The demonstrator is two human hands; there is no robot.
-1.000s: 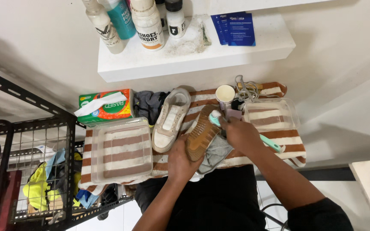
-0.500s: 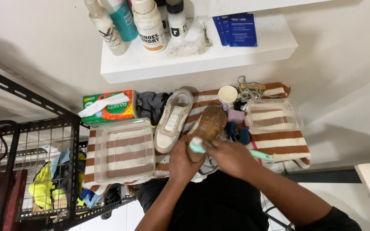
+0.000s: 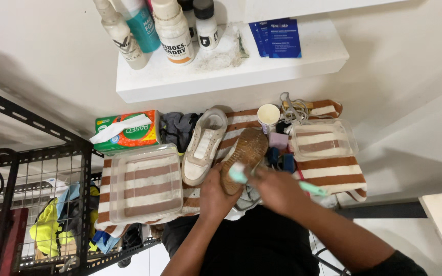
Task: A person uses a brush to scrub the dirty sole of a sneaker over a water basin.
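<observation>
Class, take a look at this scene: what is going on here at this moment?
A person is scrubbing a shoe. The left hand holds a sneaker with its brown sole turned up, and the right hand holds a mint-green brush against that sole. The second sneaker lies upright beside it on a striped towel, between two clear plastic tubs. A tissue box sits at the back left, with bottles on the white shelf above.

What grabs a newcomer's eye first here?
The hands at centre: the left hand holds a shoe sole-up, while the right hand works a mint-green brush against it. Its cream twin lies beside it on the striped towel, beneath a white shelf of bottles.
</observation>
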